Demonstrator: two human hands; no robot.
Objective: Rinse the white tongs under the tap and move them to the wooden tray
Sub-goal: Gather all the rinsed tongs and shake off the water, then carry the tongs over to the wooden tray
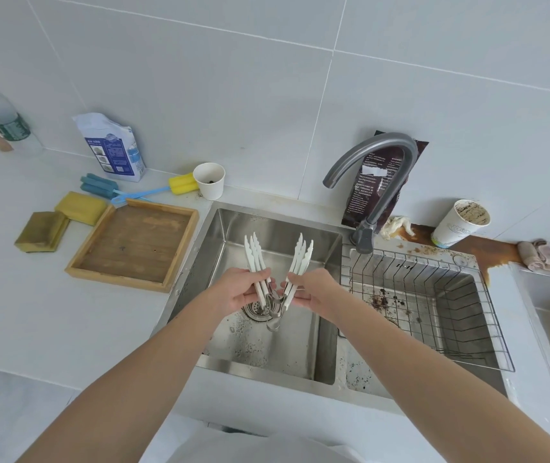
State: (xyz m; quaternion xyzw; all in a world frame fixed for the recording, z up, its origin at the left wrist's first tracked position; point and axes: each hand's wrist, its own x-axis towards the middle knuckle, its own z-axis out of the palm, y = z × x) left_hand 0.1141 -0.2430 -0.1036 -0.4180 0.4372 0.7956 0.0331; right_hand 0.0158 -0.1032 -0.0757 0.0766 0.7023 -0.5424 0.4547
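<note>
Above the sink (267, 228), the left hand (238, 290) and right hand (313, 289) each grip one arm of the white tongs (295, 259), spread wide. No water shows at the tap (372, 155) behind the sink. Rinsing both arms fully should precede the wooden tray (133, 242), left of the sink.
</note>
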